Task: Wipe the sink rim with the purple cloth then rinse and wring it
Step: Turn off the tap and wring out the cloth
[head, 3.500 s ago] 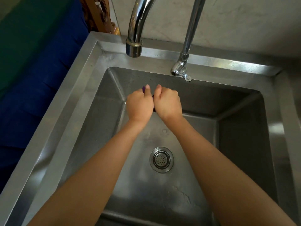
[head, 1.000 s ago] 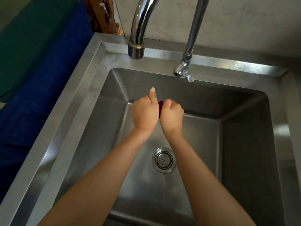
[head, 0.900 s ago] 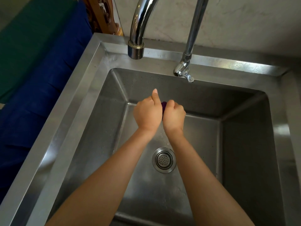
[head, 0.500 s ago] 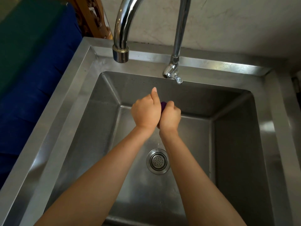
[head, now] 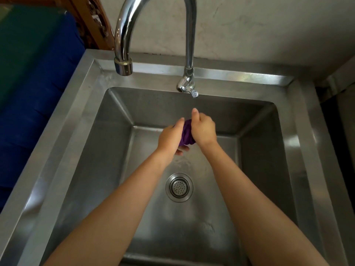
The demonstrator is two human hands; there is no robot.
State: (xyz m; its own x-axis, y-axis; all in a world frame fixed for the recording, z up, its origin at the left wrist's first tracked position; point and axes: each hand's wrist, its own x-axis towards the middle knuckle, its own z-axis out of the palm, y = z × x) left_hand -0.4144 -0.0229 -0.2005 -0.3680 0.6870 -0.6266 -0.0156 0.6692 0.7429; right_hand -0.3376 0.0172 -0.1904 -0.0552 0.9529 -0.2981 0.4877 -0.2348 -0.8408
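The purple cloth [head: 186, 133] is bunched into a tight wad between both of my hands, held above the middle of the steel sink basin. My left hand [head: 170, 138] grips its left side, fingers curled under it. My right hand [head: 204, 129] closes on its right side, thumb pointing up. Most of the cloth is hidden inside the two fists. The sink rim [head: 230, 72] runs around the basin. No water comes from the tap spout [head: 123, 65], which hangs over the back left of the rim.
The tap's lever and base [head: 187, 85] stand at the back rim, just beyond my hands. A round drain strainer [head: 179, 187] sits in the wet basin floor below my forearms. Blue and green fabric [head: 34, 77] lies along the sink's left side. A wall stands behind.
My fists have parted and rotated, so more of the purple cloth shows between them. My view has tilted up and shifted, putting the hands right of centre.
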